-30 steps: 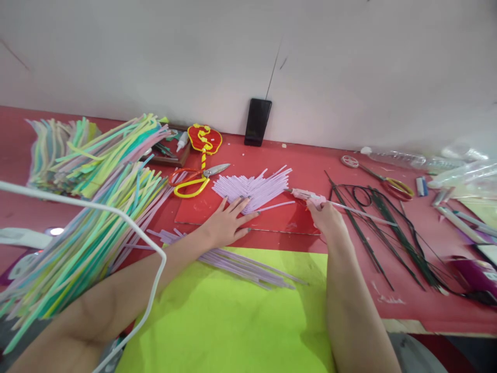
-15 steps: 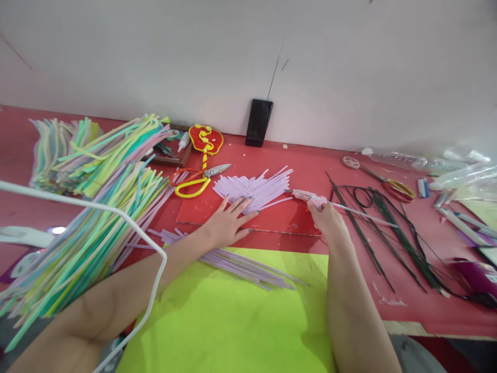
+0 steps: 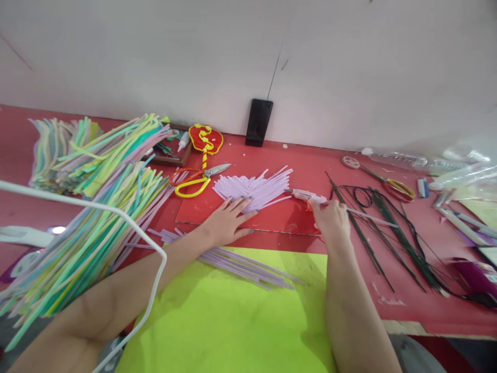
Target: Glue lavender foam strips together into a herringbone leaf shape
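Observation:
My left hand [image 3: 229,223] lies flat with fingers spread, its fingertips on the lower part of a leaf-like fan of lilac pipe cleaners [image 3: 267,186]. That fan rests on a red board [image 3: 272,223]. At the right, my right hand [image 3: 332,220] closes around the rear of a pink hot glue gun [image 3: 306,196], whose nozzle points left toward the fan. A clear glue stick [image 3: 373,218] sticks out behind the gun. Below my left hand, loose lilac pipe cleaners [image 3: 248,267] lie across a lime-green sheet [image 3: 233,316]. My right fingers partly hide the gun's handle.
Scissors with red and yellow handles [image 3: 192,186] lie left of the fan. A big heap of coloured pipe cleaners [image 3: 108,223] fills the left side, with a white cable [image 3: 128,223] crossing in front. Dark green wires [image 3: 384,217] and more scissors [image 3: 396,189] lie right. A phone [image 3: 259,123] leans on the wall.
My right hand has shifted slightly on the glue gun, its knuckles now turned more upward. The left hand and the lilac fan stay almost in place.

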Tool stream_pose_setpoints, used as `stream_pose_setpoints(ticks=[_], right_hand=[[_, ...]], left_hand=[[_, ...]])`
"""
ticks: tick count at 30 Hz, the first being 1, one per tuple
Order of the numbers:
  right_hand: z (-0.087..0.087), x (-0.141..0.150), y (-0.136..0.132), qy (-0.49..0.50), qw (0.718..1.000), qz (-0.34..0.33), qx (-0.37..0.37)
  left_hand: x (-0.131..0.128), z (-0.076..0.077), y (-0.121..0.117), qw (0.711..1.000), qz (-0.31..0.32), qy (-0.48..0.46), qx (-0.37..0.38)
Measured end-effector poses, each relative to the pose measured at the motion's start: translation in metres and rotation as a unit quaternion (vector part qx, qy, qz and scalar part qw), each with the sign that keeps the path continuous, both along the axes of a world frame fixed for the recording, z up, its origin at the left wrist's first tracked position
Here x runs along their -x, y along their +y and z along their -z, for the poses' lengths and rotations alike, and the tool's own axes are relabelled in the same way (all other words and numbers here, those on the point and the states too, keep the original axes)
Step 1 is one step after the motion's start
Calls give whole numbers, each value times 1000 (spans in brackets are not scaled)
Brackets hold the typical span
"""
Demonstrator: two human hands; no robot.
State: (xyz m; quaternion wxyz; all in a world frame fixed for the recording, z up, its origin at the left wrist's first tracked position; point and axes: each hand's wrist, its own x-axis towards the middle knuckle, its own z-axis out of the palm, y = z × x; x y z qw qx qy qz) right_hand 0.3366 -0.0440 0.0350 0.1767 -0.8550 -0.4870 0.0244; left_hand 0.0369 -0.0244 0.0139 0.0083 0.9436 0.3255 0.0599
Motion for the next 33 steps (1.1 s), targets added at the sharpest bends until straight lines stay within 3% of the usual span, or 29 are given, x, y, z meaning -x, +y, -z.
stream_pose_setpoints(ticks=[2, 4, 8, 11, 16, 19, 24, 33], right_hand=[[-5, 9, -1, -16, 993, 15, -116], [-6, 27, -1, 3, 980, -41, -196], [5, 75, 1, 98, 938, -274, -190], [18, 100, 3, 144, 902, -377, -151], [28, 106, 8, 170, 896, -380, -158], [31, 103, 10, 181, 892, -376, -176], [35, 103, 12, 187, 888, -377, -185], [34, 104, 11, 180, 890, -378, -183]], left_hand=[[0, -1, 0, 1000, 1, -3, -3], [0, -2, 0, 1000, 6, -5, -7], [-1, -2, 2, 1000, 9, 0, -8], [-2, -1, 3, 1000, 6, 13, -2], [-2, -5, 4, 999, 4, -12, 42], [-2, -6, 8, 990, -15, -105, 89], [1, 1, 17, 952, -67, -256, 156], [2, 3, 19, 951, -52, -260, 162]])
